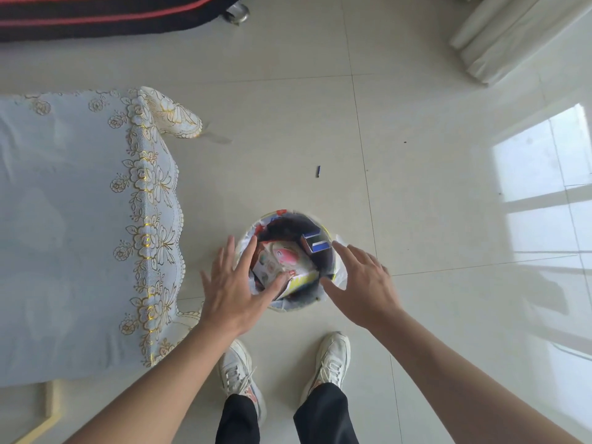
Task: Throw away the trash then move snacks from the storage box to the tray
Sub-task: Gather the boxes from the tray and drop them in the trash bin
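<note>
Trash fills the round bin [282,214] on the floor, whose liner is folded over the rim. Left of the bin stands a table [64,219] under a lace-edged cloth. Above the bin's left rim the left hand [238,283] hovers, fingers spread and straight, gripping nothing. Inside lies a flattened pink-printed snack packet [282,261], and toward the bin's right side an upended blue-and-white carton [315,242]. Both look light, thin and easily crushed, best pinched by an edge. Over the bin's right rim the right hand [362,283] is likewise splayed and empty. Storage box, snacks and tray are out of view.
</note>
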Action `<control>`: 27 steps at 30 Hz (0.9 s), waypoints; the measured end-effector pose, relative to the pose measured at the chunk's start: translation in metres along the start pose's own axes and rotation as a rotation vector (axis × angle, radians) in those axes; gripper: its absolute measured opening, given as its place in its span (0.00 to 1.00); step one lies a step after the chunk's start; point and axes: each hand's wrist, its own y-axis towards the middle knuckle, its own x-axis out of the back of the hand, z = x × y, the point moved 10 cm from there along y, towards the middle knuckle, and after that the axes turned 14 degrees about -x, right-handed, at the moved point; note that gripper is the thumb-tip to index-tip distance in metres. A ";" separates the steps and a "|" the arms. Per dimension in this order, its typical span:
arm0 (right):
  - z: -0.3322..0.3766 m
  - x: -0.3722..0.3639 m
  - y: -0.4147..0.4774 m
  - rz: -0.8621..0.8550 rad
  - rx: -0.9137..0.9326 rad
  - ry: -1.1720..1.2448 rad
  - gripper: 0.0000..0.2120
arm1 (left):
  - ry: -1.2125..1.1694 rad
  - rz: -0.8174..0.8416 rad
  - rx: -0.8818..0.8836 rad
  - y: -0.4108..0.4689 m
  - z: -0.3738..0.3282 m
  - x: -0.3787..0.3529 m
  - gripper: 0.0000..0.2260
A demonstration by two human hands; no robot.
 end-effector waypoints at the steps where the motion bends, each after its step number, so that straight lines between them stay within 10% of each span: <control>1: 0.001 0.002 -0.002 0.004 -0.005 -0.015 0.33 | 0.035 0.002 -0.019 -0.001 -0.001 0.006 0.52; 27: 0.082 0.277 -0.266 -0.283 0.005 -0.195 0.40 | 0.556 -0.012 -0.494 -0.176 -0.221 0.278 0.45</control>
